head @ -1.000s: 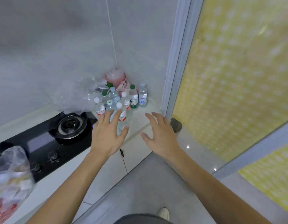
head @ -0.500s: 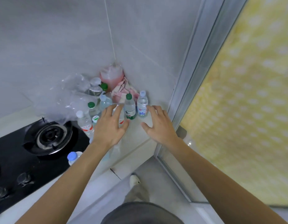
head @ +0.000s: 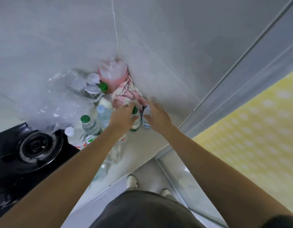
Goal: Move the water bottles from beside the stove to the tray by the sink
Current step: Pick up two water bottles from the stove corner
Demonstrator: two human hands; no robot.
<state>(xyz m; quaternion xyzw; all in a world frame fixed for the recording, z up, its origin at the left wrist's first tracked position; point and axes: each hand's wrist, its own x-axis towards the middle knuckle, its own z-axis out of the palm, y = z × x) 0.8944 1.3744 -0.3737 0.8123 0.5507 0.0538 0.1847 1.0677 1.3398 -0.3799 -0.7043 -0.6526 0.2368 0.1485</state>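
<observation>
A gas burner sits at the left of a kitchen counter, beside a cluster of water bottles standing in the tiled corner below crumpled clear plastic and a pink jug. The left hand curls around a green-capped bottle; the right hand closes on a clear bottle just beside it. A yellow dotted panel fills the right.
</observation>
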